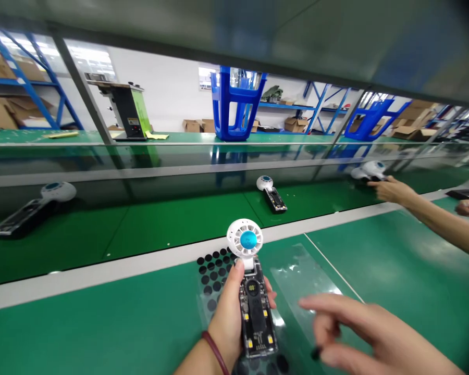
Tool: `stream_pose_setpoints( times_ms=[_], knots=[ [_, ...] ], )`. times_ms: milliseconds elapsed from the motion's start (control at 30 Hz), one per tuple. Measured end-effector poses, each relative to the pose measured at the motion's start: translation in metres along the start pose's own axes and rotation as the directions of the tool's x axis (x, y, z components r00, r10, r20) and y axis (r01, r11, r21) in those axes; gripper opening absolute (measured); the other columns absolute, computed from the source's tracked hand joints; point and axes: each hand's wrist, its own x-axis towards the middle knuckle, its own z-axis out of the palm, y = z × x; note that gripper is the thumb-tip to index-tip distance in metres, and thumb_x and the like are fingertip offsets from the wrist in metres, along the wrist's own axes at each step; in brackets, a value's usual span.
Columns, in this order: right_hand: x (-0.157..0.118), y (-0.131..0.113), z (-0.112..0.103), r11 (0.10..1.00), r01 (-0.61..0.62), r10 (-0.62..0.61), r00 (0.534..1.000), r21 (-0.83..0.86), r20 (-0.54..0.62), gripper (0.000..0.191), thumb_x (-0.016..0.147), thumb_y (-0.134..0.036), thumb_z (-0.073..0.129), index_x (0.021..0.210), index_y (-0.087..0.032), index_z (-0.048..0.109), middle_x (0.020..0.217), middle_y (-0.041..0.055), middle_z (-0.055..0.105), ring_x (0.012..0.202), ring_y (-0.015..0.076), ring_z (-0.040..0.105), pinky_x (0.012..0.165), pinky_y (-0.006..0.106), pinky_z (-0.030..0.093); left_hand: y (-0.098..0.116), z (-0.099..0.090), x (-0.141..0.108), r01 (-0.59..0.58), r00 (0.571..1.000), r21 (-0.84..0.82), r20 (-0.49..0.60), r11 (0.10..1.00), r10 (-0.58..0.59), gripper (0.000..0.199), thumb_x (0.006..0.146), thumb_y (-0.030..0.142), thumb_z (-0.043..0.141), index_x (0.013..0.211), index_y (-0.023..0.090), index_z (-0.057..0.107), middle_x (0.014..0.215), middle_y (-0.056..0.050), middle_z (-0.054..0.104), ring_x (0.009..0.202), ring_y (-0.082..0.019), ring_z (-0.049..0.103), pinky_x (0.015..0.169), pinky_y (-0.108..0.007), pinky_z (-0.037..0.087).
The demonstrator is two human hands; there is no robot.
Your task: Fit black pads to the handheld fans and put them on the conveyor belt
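My left hand (pixel 229 312) is wrapped round a handheld fan (pixel 257 307) with a white round head, a blue centre and a clear body showing a black circuit board. To its right is my right hand (pixel 347 333), index finger stretched out, with a small black piece (pixel 316 353) at the thumb and a lower finger. Beneath the fan lies a sheet of black round stickers (pixel 214 276), partly hidden by my left hand. A clear plastic sheet (pixel 303 276) rests on the green table (pixel 101 323) between my hands and beyond.
Similar fans lie on the green conveyor, one at the left (pixel 31 208), another at the centre (pixel 272 194). At right, a co-worker's hand (pixel 394 191) touches a fan (pixel 371 170). Blue stools (pixel 238 96) and a black-and-green machine (pixel 131 112) stand behind. A shelf (pixel 234 31) overhangs.
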Motion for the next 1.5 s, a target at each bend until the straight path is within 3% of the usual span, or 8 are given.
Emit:
stream_pose_setpoints(
  times_ms=[133, 233, 367, 600, 767, 1000, 1233, 1500],
  knots=[
    [0.047, -0.026, 0.006, 0.993, -0.096, 0.096, 0.995, 0.074, 0.002, 0.014, 0.075, -0.015, 0.053, 0.065, -0.022, 0.06, 0.07, -0.004, 0.061, 0.07, 0.013, 0.057, 0.066, 0.023, 0.043, 0.0, 0.003, -0.003, -0.004, 0.997, 0.012, -0.079, 1.0, 0.005, 0.046, 0.08, 0.052, 0.038, 0.067, 0.012, 0.058, 0.051, -0.003, 0.058, 0.044, -0.01, 0.052, 0.048, -0.021, 0.037],
    [0.062, -0.029, 0.018, 0.978, -0.063, 0.066, 0.998, 0.199, -0.005, 0.016, 0.076, -0.013, 0.049, 0.064, -0.02, 0.056, 0.076, -0.0036, 0.049, 0.065, 0.0101, 0.054, 0.06, 0.021, 0.044, -0.001, 0.002, -0.004, -0.079, 0.995, -0.018, -0.061, 0.997, 0.078, 0.032, 0.078, 0.047, 0.049, 0.074, 0.016, 0.056, 0.056, -0.002, 0.06, 0.052, -0.013, 0.057, 0.057, -0.024, 0.041],
    [0.064, -0.03, 0.027, 0.976, -0.107, 0.115, 0.993, 0.187, -0.03, 0.017, 0.077, -0.013, 0.049, 0.062, -0.019, 0.055, 0.078, -0.0027, 0.045, 0.068, 0.0104, 0.051, 0.057, 0.02, 0.042, -0.002, -0.001, -0.003, -0.09, 0.996, -0.06, 0.004, 0.994, 0.091, 0.032, 0.073, 0.047, 0.056, 0.079, 0.015, 0.059, 0.062, -0.004, 0.062, 0.061, -0.017, 0.06, 0.064, -0.029, 0.044],
    [0.063, -0.03, 0.029, 0.99, -0.118, 0.121, 0.991, 0.073, -0.047, 0.017, 0.076, -0.014, 0.049, 0.062, -0.02, 0.055, 0.078, -0.0027, 0.047, 0.069, 0.0113, 0.05, 0.058, 0.022, 0.04, 0.0, 0.001, -0.006, -0.074, 0.996, -0.07, -0.057, 0.995, 0.07, 0.035, 0.067, 0.046, 0.064, 0.088, 0.018, 0.064, 0.082, -0.006, 0.066, 0.081, -0.023, 0.06, 0.071, -0.031, 0.045],
    [0.064, -0.024, 0.034, 0.996, -0.081, 0.085, 0.993, 0.044, -0.077, 0.014, 0.074, -0.013, 0.05, 0.063, -0.021, 0.054, 0.079, -0.0029, 0.046, 0.073, 0.0118, 0.051, 0.063, 0.022, 0.04, -0.001, -0.004, -0.005, -0.109, 0.986, -0.05, -0.135, 0.993, 0.101, 0.029, 0.069, 0.04, 0.064, 0.092, 0.023, 0.065, 0.101, -0.002, 0.064, 0.105, -0.023, 0.05, 0.083, -0.026, 0.041],
    [0.064, -0.024, 0.036, 0.995, -0.085, 0.089, 0.993, 0.054, -0.076, 0.015, 0.074, -0.012, 0.049, 0.062, -0.02, 0.051, 0.078, -0.0028, 0.046, 0.077, 0.013, 0.051, 0.069, 0.023, 0.04, -0.005, -0.009, -0.003, -0.093, 0.977, -0.068, -0.197, 0.993, 0.078, 0.025, 0.071, 0.037, 0.062, 0.092, 0.026, 0.066, 0.109, 0.001, 0.062, 0.12, -0.021, 0.038, 0.094, -0.024, 0.034],
    [0.064, -0.025, 0.039, 0.998, -0.064, 0.061, 0.992, -0.024, -0.11, 0.016, 0.074, -0.01, 0.049, 0.062, -0.02, 0.053, 0.078, -0.0022, 0.047, 0.071, 0.0123, 0.052, 0.063, 0.023, 0.041, -0.006, -0.016, -0.003, -0.103, 0.981, -0.126, -0.175, 0.987, 0.08, 0.021, 0.069, 0.032, 0.065, 0.09, 0.025, 0.067, 0.109, 0.001, 0.062, 0.116, -0.022, 0.044, 0.089, -0.023, 0.039],
    [0.065, -0.019, 0.051, 0.998, 0.005, 0.009, 0.974, 0.065, -0.226, 0.016, 0.076, -0.012, 0.047, 0.063, -0.02, 0.052, 0.078, -0.0019, 0.046, 0.072, 0.012, 0.051, 0.063, 0.022, 0.042, 0.002, -0.003, -0.002, -0.022, 0.996, -0.18, -0.085, 0.983, 0.006, 0.035, 0.067, 0.047, 0.062, 0.085, 0.017, 0.067, 0.076, -0.006, 0.065, 0.079, -0.024, 0.061, 0.073, -0.033, 0.046]
  ],
)
